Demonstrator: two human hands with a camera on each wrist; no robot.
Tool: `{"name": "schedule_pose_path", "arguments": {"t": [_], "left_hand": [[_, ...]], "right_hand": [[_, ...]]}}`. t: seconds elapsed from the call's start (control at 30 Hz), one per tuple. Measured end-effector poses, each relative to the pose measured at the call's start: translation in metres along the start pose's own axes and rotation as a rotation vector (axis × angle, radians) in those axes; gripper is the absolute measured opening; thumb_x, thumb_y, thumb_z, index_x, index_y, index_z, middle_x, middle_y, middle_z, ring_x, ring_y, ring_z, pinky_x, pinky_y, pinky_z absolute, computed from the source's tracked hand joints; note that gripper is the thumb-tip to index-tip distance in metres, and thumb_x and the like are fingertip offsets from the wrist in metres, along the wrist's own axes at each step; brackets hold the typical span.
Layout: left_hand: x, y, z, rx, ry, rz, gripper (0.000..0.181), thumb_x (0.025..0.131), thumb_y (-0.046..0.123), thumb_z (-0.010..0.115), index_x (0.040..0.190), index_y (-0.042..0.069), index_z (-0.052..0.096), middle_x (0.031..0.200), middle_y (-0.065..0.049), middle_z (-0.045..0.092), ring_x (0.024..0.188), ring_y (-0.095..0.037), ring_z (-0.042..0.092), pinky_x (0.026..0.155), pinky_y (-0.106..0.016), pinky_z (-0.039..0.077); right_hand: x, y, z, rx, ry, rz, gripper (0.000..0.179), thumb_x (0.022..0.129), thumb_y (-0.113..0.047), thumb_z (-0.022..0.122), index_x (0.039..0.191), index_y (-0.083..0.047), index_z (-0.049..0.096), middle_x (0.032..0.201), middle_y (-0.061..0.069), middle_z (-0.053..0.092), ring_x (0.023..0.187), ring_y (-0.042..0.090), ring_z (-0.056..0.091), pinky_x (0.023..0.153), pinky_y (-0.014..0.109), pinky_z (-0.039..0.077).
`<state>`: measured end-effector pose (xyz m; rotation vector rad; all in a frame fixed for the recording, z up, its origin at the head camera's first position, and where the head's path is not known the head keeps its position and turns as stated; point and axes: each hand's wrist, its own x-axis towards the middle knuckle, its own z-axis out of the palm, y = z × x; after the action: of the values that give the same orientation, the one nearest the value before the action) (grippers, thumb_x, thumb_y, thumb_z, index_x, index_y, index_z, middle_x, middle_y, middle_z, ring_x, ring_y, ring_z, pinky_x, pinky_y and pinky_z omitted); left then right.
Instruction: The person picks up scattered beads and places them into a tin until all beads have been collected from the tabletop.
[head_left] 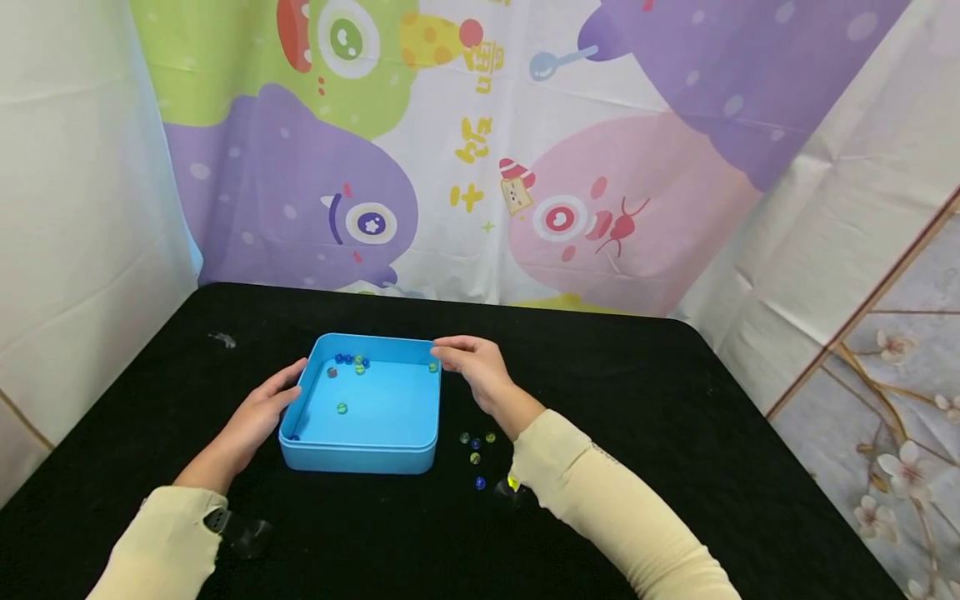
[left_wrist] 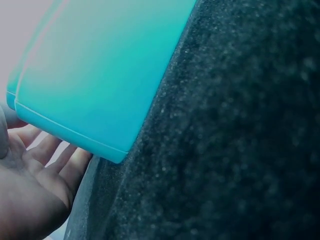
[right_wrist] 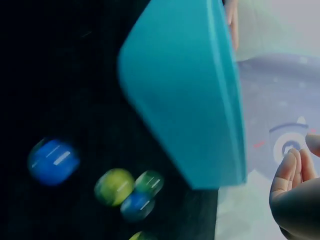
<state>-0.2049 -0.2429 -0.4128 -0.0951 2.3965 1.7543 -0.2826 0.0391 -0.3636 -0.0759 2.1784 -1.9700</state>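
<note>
A light-blue square box (head_left: 360, 458) with low walls stands on the black table. Inside it lie several glass marbles: a cluster along the far left, a green marble (head_left: 342, 408) on the floor and another green marble (head_left: 432, 367) by the right wall. My left hand (head_left: 258, 417) rests against the box's left side, fingers fairly straight; in the left wrist view they reach past the box's corner. Over the far right rim hovers my right hand (head_left: 476, 367), thumb and fingertips close together. No marble shows between them in the right wrist view.
Several loose marbles lie on the black tablecloth (head_left: 360, 533) right of the box, among them a blue marble (head_left: 480, 483) and a yellow-green marble (head_left: 475, 458). A small clear scrap (head_left: 222, 340) lies at the far left. A cartoon curtain (head_left: 465, 250) hangs behind the table.
</note>
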Motion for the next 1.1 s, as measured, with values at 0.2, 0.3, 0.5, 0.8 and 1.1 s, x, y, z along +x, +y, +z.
{"name": "schedule_pose_path", "arguments": {"t": [0.2, 0.3, 0.5, 0.8, 1.1], "left_hand": [[-0.001, -0.001, -0.001, -0.021, -0.004, 0.009, 0.054, 0.102, 0.026, 0.025, 0.151, 0.014, 0.005, 0.154, -0.017, 0.000, 0.137, -0.044, 0.005, 0.105, -0.063, 0.016], [-0.001, -0.002, -0.002, -0.022, -0.002, 0.012, 0.054, 0.102, 0.027, 0.025, 0.151, 0.014, 0.006, 0.154, -0.017, 0.001, 0.137, -0.044, 0.005, 0.105, -0.063, 0.016], [-0.001, 0.000, -0.002, -0.021, -0.012, 0.011, 0.054, 0.102, 0.027, 0.026, 0.151, 0.013, 0.006, 0.154, -0.019, 0.000, 0.136, -0.044, 0.007, 0.105, -0.062, 0.017], [0.000, -0.001, -0.003, -0.018, -0.005, 0.003, 0.054, 0.102, 0.028, 0.026, 0.151, 0.015, 0.006, 0.154, -0.018, 0.000, 0.137, -0.044, 0.006, 0.104, -0.062, 0.017], [0.000, -0.001, -0.001, -0.018, 0.004, -0.007, 0.053, 0.102, 0.028, 0.026, 0.151, 0.016, 0.007, 0.154, -0.018, 0.002, 0.137, -0.044, 0.008, 0.105, -0.062, 0.018]], "right_hand": [[-0.009, 0.024, -0.032, -0.033, 0.022, 0.039, 0.027, 0.083, -0.015, 0.069, 0.106, -0.002, 0.067, 0.100, 0.005, 0.067, 0.104, 0.035, 0.057, 0.094, 0.044, 0.044], [-0.014, 0.036, -0.045, -0.041, 0.040, 0.046, 0.027, 0.083, -0.016, 0.069, 0.106, -0.002, 0.067, 0.099, 0.005, 0.066, 0.100, 0.033, 0.058, 0.091, 0.042, 0.046], [-0.025, 0.055, -0.065, -0.042, 0.024, 0.118, 0.026, 0.083, -0.015, 0.069, 0.105, -0.002, 0.066, 0.103, 0.007, 0.065, 0.097, 0.027, 0.060, 0.088, 0.037, 0.048], [-0.035, 0.066, -0.082, -0.208, -0.125, 0.201, 0.030, 0.081, -0.013, 0.070, 0.109, -0.003, 0.066, 0.107, 0.007, 0.064, 0.096, 0.021, 0.060, 0.092, 0.040, 0.045], [-0.037, 0.067, -0.088, -0.356, -0.255, 0.153, 0.027, 0.077, -0.001, 0.070, 0.104, -0.001, 0.066, 0.095, 0.008, 0.064, 0.085, 0.019, 0.061, 0.081, 0.033, 0.052]]}}
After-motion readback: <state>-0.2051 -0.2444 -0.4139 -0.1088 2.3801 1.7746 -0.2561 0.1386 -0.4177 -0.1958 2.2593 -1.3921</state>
